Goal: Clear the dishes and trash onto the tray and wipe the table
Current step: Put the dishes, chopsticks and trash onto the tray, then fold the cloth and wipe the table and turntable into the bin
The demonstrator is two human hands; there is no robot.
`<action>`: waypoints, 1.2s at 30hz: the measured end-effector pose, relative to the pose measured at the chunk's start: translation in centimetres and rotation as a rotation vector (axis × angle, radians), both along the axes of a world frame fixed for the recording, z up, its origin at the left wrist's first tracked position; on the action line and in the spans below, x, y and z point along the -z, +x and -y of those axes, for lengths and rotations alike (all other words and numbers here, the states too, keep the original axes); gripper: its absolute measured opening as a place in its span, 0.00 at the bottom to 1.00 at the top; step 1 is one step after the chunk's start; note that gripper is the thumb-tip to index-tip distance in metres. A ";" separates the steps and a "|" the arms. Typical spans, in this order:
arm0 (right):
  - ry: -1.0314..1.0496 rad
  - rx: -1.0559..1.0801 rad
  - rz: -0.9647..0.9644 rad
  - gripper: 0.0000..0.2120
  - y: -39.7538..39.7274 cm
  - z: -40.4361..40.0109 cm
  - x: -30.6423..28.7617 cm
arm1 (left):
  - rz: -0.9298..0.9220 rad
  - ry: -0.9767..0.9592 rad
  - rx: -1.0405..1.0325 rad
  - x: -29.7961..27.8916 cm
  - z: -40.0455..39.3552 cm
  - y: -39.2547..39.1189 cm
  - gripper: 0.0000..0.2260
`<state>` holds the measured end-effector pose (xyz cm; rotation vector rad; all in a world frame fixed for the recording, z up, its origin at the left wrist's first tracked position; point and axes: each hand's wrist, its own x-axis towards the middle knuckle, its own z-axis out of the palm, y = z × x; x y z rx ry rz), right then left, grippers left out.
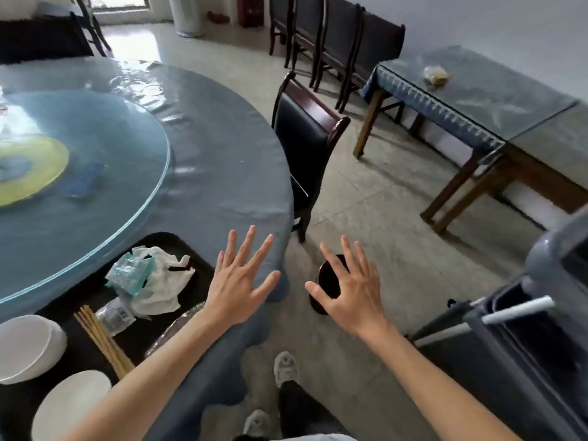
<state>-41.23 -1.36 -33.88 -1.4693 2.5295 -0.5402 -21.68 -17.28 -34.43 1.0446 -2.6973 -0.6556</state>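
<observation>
The person is standing at the edge of the round table (pixel 206 148), which is wearing a blue-grey cloth under a clear cover. Both arms are reaching forward. The left hand (pixel 237 281) is hovering over the table's rim with all fingers spread wide and straight, holding nothing. The right hand (pixel 351 291) is hovering beyond the table edge, above the floor, fingers likewise spread and holding nothing; it is overlapping a dark chair back (pixel 327 281) below it.

The black tray (pixel 178 246) is lying on the table at the person's left. It is carrying a crumpled white cloth (pixel 165 281), a teal-edged plastic wrapper (pixel 129 272) lying on that cloth, a second clear wrapper (pixel 116 316), a bundle of wooden chopsticks (pixel 103 342), and two white bowls (pixel 28 345) at the near left corner.

A glass turntable (pixel 95 160) is sitting at the table's centre. A grey cart (pixel 541 313) is standing at the person's right.
</observation>
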 end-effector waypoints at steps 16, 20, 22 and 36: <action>-0.119 0.715 0.035 0.41 -5.6 -31.9 -1.5 | -0.026 0.008 0.670 -0.9 -21.6 -18.8 0.33; -0.123 0.833 0.049 0.40 -8.2 -40.8 -1.1 | -0.004 0.014 0.777 -1.0 -29.1 -24.8 0.34; -0.135 0.883 0.046 0.39 -9.5 -45.6 -1.2 | 0.004 0.020 0.828 -0.6 -33.3 -27.8 0.33; -0.162 1.290 0.024 0.36 -18.1 -73.5 0.6 | -0.102 -0.023 1.250 -0.6 -59.8 -44.3 0.33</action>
